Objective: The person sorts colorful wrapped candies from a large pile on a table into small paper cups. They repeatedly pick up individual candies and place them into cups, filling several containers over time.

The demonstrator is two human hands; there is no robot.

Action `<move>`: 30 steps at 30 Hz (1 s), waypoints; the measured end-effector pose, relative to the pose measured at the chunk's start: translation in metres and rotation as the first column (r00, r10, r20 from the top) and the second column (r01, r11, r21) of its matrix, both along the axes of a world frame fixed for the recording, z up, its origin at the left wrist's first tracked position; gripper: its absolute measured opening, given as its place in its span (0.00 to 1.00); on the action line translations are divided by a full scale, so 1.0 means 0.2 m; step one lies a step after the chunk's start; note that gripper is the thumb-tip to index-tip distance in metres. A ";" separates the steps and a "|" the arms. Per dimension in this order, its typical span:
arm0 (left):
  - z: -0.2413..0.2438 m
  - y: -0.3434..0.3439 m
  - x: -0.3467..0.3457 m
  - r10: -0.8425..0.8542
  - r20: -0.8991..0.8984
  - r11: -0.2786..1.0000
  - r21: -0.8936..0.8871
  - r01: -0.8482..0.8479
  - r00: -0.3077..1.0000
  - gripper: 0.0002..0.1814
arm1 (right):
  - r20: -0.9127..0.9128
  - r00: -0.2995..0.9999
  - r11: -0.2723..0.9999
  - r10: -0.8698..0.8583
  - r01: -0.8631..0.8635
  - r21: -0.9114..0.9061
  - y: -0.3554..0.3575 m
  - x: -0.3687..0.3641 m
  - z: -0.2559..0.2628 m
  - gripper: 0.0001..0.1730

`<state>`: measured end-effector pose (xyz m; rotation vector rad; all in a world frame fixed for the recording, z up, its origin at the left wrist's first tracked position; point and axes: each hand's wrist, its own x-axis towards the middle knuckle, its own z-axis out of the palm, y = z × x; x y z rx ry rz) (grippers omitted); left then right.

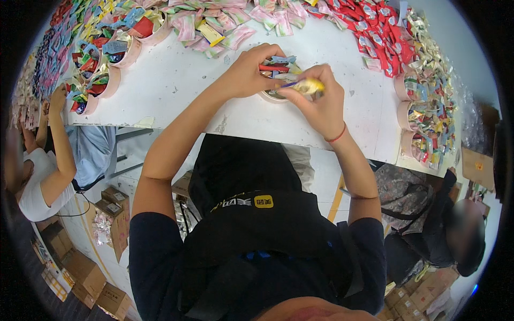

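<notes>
In front of me on the white table is a round, pale tub [274, 97] filled with small wrapped packets. My left hand [249, 73] grips the tub's left side, its thumb lying over the near rim. A red packet [274, 68] and a light blue packet [283, 60] stick up inside it. Between the thumb and fingers of my right hand [323, 102] is a yellow wrapped packet [311, 86], blurred, over the tub's right side. My right hand hides part of the contents and the right rim.
Pink-and-green packets [219, 26] and red packets [381, 36] are heaped along the table's far side. Filled pink tubs [126, 54] stand at left, more [404, 112] at right. A person's arm [60, 148] reaches in at left; another person [421, 236] is at right.
</notes>
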<state>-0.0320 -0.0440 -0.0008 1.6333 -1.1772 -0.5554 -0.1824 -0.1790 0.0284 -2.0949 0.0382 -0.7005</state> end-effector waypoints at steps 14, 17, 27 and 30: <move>-0.05 0.00 0.03 0.002 -0.138 1.000 -0.009 -0.003 0.990 0.20 | -0.150 0.977 0.873 0.153 -0.205 -0.443 0.04 0.01 0.16 0.08; -0.07 -0.02 0.05 -0.040 -0.115 0.994 -0.104 0.028 0.993 0.15 | -0.244 0.960 0.893 0.140 -0.229 -0.388 0.02 0.02 0.19 0.08; 0.03 0.06 0.05 -0.099 -0.212 0.985 0.120 0.126 0.972 0.42 | -0.082 0.996 0.949 -0.024 0.049 0.311 -0.04 0.02 0.15 0.09; -0.02 0.03 0.03 -0.065 -0.205 0.997 0.034 0.074 0.976 0.34 | 0.287 0.895 0.748 -0.341 0.073 0.660 0.15 0.10 0.09 0.10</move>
